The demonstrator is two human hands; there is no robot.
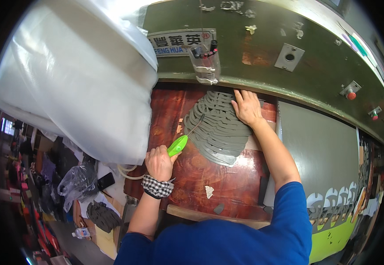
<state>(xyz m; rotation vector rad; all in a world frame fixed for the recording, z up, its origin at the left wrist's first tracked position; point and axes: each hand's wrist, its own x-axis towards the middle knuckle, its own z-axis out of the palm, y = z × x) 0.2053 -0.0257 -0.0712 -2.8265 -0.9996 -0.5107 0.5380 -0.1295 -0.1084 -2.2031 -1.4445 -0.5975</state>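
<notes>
Head view: left hand grips a green-handled tool beside the grey cutout stack; right hand lies flat, open, on it.

Left hand fisted grip; right hand flat, fingers spread.

A reddish-brown wooden board carries fanned grey cut-outs and, apparently, small scraps.
</notes>
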